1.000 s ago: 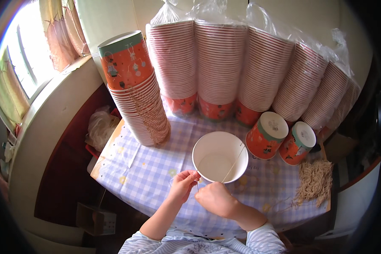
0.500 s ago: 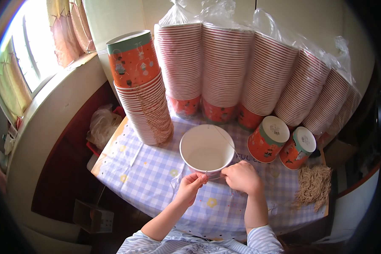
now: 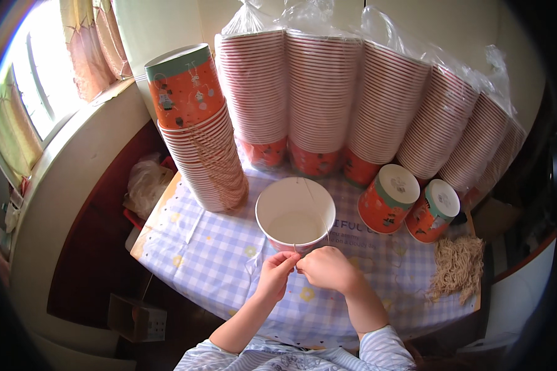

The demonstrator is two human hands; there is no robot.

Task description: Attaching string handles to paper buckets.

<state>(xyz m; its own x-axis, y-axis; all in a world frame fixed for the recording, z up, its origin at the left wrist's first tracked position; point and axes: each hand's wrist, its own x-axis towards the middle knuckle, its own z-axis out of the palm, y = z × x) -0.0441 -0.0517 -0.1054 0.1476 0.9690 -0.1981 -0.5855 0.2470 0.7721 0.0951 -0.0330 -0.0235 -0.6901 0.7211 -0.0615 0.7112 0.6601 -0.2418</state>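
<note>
A white-lined paper bucket stands upright on the table, its open mouth toward me. A thin string runs from the far part of its rim across the opening toward my hands. At the near rim, the fingers of my left hand are pinched on the string beside the bucket's outer wall. Right beside it, my right hand is closed with its fingertips by the same spot, holding the string. The fingertips of the right hand are partly hidden.
Tall bagged stacks of paper buckets line the back. A leaning stack draped with twine stands left. Two orange upside-down buckets and a bundle of tan twine sit right on the checked tablecloth.
My right hand has moved left and in beside my left hand at the near rim. The view has shifted slightly. My left hand keeps its pinch.
</note>
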